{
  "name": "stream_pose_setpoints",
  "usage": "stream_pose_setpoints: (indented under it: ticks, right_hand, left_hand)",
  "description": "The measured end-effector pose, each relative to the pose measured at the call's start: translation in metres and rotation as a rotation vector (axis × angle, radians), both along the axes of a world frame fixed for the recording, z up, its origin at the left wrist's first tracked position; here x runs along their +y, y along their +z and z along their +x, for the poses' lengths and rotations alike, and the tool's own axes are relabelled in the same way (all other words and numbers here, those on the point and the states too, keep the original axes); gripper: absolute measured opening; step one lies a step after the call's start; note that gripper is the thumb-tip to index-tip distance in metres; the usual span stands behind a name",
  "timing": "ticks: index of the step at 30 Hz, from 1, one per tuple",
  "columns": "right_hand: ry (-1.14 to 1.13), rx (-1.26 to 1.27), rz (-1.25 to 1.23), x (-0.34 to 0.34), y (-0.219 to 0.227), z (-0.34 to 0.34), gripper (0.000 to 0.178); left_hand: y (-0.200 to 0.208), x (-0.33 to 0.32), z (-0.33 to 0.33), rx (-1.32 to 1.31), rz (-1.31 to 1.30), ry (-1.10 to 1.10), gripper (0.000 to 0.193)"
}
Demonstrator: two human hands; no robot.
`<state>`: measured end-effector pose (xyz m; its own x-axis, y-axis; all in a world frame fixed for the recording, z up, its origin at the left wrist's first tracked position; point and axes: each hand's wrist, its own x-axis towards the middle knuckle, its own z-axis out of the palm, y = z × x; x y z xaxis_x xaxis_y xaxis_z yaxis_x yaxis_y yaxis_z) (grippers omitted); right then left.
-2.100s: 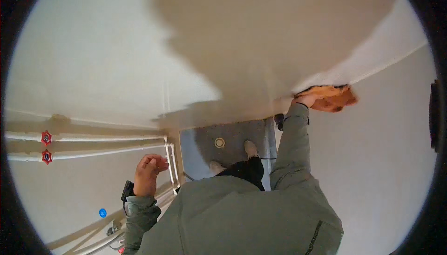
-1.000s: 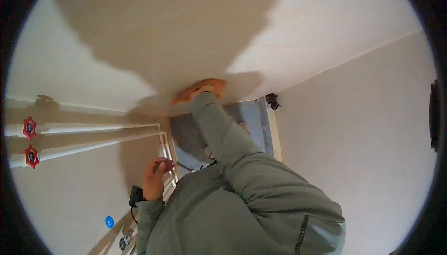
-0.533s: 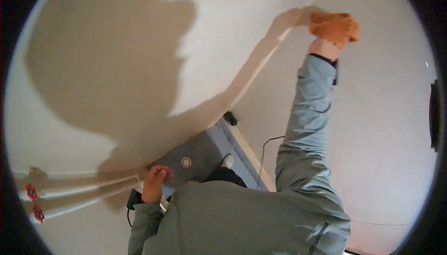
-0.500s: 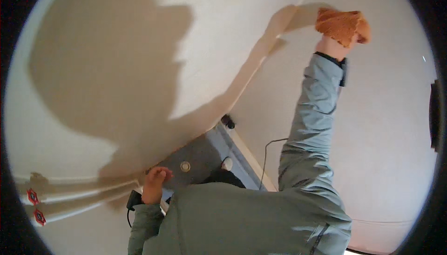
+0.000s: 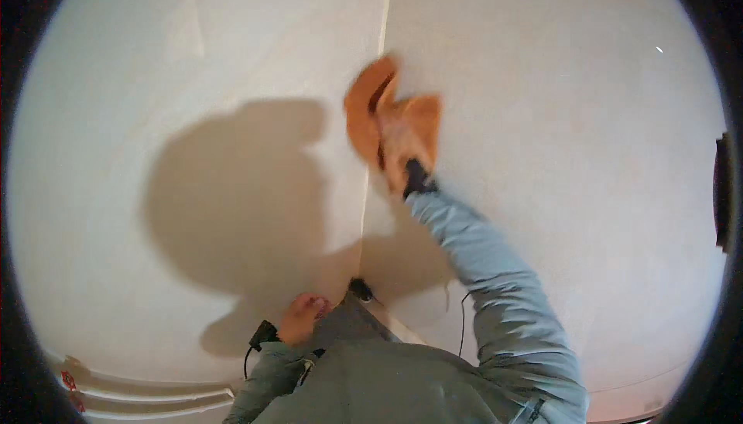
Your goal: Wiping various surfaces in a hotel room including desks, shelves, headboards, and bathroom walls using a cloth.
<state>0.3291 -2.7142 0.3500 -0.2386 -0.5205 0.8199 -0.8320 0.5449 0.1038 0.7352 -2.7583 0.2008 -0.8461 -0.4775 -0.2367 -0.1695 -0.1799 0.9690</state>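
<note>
My right hand [image 5: 402, 134] is raised in front of me and closed on an orange cloth [image 5: 361, 107], which is blurred by motion. The cloth spreads out on both sides of the hand, over the pale corner line where two walls meet; whether it presses on the wall I cannot tell. My left hand [image 5: 304, 319] hangs low near my body, its fingers loosely bent and apart from anything I can see. A small black device [image 5: 265, 336] with a cord sits at the left wrist.
Cream walls [image 5: 542, 114] fill most of the view. White pipes [image 5: 155, 393] with red valve handles [image 5: 68, 380] run along the lower left. A small black object [image 5: 360, 289] sits at the foot of the corner, and a thin dark cable [image 5: 463, 323] hangs beside my right arm.
My right hand has swung left with the cloth, from the right wall to the corner line. The view has tilted up, showing less floor. My left hand has shifted slightly right and down in view.
</note>
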Motion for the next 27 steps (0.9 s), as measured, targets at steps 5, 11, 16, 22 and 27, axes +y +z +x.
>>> stream_pose_setpoints:
  ticks: [5, 11, 16, 22, 27]
  right_hand:
    - [0.120, -0.530, 0.370, 0.030, -0.185, 0.042, 0.022]
    - [0.143, -0.831, 0.310, 0.078, -0.198, 0.047, 0.026]
    - [0.133, -0.466, -0.007, 0.080, 0.044, 0.029, 0.029]
    - [-0.037, 0.192, -0.235, 0.180, 0.406, 0.078, 0.034]
    - [-0.647, -0.046, -0.085, 0.365, 0.517, 0.121, 0.066]
  left_hand:
    - [0.012, 0.012, -0.065, -0.121, -0.169, -0.147, 0.027]
    - [0.002, 0.032, -0.105, -0.123, -0.201, -0.188, 0.030]
    - [0.050, 0.069, -0.136, 0.076, -0.046, -0.281, 0.028]
    - [0.151, 0.125, -0.157, 0.205, 0.039, -0.541, 0.024]
    - [0.202, 0.177, -0.189, 0.300, -0.032, -0.854, 0.023]
